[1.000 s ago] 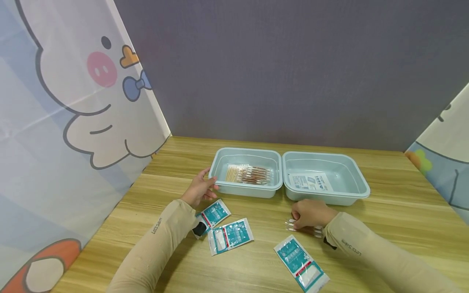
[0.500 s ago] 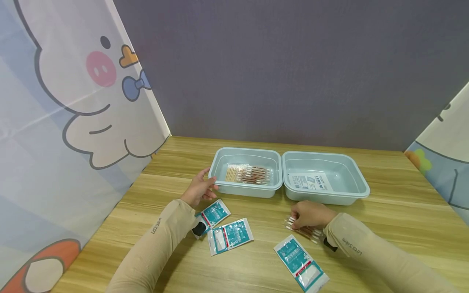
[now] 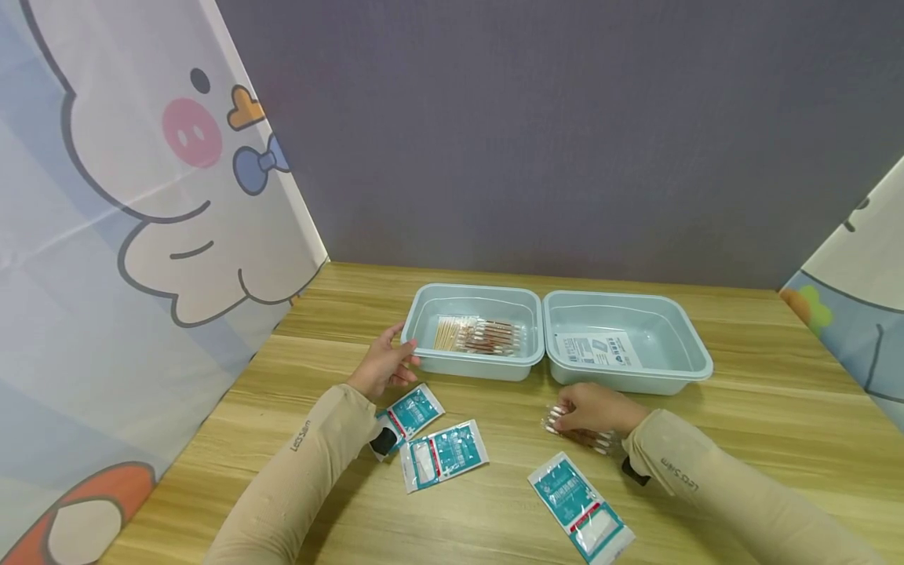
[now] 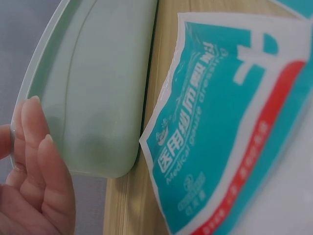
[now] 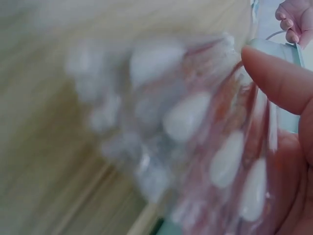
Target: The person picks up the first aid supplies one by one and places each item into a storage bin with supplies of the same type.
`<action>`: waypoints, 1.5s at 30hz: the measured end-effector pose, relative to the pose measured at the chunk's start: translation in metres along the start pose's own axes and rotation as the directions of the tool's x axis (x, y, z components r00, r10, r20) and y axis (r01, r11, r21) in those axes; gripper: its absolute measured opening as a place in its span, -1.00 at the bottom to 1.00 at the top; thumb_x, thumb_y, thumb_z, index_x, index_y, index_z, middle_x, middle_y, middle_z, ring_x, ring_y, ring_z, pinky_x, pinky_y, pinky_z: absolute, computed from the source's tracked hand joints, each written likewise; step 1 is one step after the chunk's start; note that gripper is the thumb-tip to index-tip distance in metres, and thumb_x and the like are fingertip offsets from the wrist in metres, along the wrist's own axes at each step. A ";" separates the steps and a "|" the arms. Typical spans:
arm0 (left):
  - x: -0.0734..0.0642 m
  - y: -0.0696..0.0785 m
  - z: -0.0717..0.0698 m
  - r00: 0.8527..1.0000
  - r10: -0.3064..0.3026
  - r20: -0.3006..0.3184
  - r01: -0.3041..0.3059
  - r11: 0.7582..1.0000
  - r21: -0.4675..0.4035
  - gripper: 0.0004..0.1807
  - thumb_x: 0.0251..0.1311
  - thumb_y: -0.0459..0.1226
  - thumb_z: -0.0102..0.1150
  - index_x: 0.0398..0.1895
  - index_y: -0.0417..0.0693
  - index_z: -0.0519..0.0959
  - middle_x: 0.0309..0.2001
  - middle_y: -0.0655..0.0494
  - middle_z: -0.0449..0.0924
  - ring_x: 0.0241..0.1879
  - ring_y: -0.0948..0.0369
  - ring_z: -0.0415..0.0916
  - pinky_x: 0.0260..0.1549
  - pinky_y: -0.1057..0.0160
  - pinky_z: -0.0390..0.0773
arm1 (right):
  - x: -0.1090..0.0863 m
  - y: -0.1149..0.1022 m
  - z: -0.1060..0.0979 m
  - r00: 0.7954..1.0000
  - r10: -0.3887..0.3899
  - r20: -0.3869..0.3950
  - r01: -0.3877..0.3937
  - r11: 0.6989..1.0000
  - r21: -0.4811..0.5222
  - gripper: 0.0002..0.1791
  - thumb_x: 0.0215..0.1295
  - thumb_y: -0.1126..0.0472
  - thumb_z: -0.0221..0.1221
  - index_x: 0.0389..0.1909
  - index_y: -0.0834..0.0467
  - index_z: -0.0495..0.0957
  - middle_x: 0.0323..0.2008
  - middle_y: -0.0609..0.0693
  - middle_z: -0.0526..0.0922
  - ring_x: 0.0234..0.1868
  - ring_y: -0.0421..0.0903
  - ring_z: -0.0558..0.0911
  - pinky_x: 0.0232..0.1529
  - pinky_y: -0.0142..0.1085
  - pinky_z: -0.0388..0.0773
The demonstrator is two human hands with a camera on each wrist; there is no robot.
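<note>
Close to the table, my right hand [image 3: 596,408] pinches a clear packet of cotton swabs [image 3: 602,444] with brown sticks. In the right wrist view the white tips of the swabs [image 5: 188,117] show through the film, with the thumb against the packet. At the left tub's near left corner, my left hand [image 3: 384,367] holds the rim, thumb over it and fingers along the outer wall. That light blue plastic tub [image 3: 487,367] contains brown-stick swab packets [image 3: 490,337] and a bundle of pale wooden sticks [image 3: 446,335].
A second tub [image 3: 628,381] adjoins on the right, with a white printed packet [image 3: 600,350] inside. On the wooden table [image 3: 494,526] lie teal gauze dressing packets: one [image 3: 415,410] by my left wrist, one [image 3: 445,455] centre, one [image 3: 581,506] near the front. A grey panel [image 3: 530,141] stands behind.
My right hand has tilted the swab packet and drawn it slightly left and up, so more of its white tips show. The left hand stays at the tub's rim.
</note>
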State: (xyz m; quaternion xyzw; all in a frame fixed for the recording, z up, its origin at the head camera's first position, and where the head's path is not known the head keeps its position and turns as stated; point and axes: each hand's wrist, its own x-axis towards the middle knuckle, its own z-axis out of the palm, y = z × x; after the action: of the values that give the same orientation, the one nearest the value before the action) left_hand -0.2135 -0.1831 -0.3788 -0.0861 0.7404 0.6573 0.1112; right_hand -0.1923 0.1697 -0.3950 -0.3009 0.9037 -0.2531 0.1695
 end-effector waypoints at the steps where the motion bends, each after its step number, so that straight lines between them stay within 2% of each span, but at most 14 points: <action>1: 0.000 0.000 0.000 1.000 0.001 0.001 -0.001 1.000 0.000 -0.36 0.45 -0.25 -0.07 0.51 0.05 -0.04 -0.58 0.14 0.53 -0.79 0.31 0.45 -0.72 0.35 0.45 | 0.000 -0.001 0.000 1.000 -0.016 -0.005 0.016 1.000 0.002 -0.74 0.14 0.16 0.31 -0.56 0.09 0.41 -0.69 -0.20 0.37 -0.63 -0.31 0.35 -0.53 -0.40 0.33; 6: 0.000 0.001 0.000 1.000 0.002 0.000 -0.002 1.000 0.007 -0.35 0.45 -0.25 -0.07 0.51 0.04 -0.05 -0.58 0.14 0.53 -0.79 0.31 0.45 -0.72 0.35 0.44 | 0.001 -0.004 -0.003 0.996 -0.081 -0.027 0.081 0.997 0.001 -0.81 0.08 0.26 0.31 -0.51 0.12 0.44 -0.60 -0.20 0.36 -0.55 -0.31 0.32 -0.50 -0.41 0.32; 19: 0.000 0.001 0.000 1.000 -0.005 -0.004 0.005 1.000 0.009 -0.35 0.45 -0.24 -0.06 0.51 0.05 -0.04 -0.58 0.14 0.53 -0.79 0.31 0.44 -0.72 0.36 0.44 | -0.001 -0.012 -0.010 0.998 -0.055 -0.025 0.056 0.997 0.049 -0.84 0.07 0.30 0.32 -0.47 0.14 0.50 -0.60 -0.18 0.41 -0.57 -0.29 0.36 -0.51 -0.39 0.36; 31: 0.001 0.001 0.000 1.000 -0.002 0.004 0.002 1.000 0.005 -0.35 0.46 -0.24 -0.07 0.51 0.04 -0.05 -0.56 0.11 0.54 -0.79 0.30 0.45 -0.73 0.36 0.45 | 0.001 -0.015 -0.014 0.999 -0.046 -0.008 0.046 0.996 0.075 -0.88 0.11 0.32 0.28 -0.46 0.14 0.50 -0.68 -0.20 0.41 -0.67 -0.32 0.39 -0.54 -0.40 0.39; 45: -0.001 0.001 0.000 1.000 0.003 0.005 -0.003 1.000 0.006 -0.36 0.45 -0.26 -0.07 0.51 0.03 -0.04 -0.56 0.10 0.54 -0.78 0.30 0.45 -0.73 0.36 0.44 | 0.006 -0.018 -0.016 0.996 -0.091 -0.009 0.091 0.990 0.111 -0.91 0.11 0.34 0.27 -0.44 0.16 0.54 -0.69 -0.21 0.39 -0.70 -0.34 0.36 -0.58 -0.42 0.38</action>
State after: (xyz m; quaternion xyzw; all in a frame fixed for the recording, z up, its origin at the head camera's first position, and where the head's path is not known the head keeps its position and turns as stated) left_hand -0.2131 -0.1832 -0.3777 -0.0830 0.7421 0.6555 0.1122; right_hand -0.1959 0.1588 -0.3729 -0.3315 0.8739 -0.3110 0.1723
